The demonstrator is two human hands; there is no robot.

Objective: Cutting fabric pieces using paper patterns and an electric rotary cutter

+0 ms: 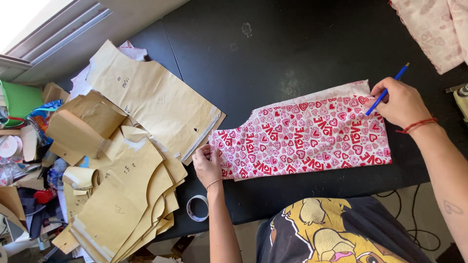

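A folded piece of white cloth with red hearts and letters (302,139) lies flat on the black table (292,44). My left hand (207,163) presses down its left end, fingers on the cloth's edge. My right hand (400,103) rests on the cloth's upper right corner and holds a blue pencil (387,90), whose tip touches the cloth. A red string bracelet circles my right wrist.
A heap of brown paper pattern pieces (141,102) covers the table's left side. A roll of clear tape (197,208) lies at the front edge. Pale printed fabric (438,29) hangs at the top right. Clutter and a green container (19,100) sit at far left.
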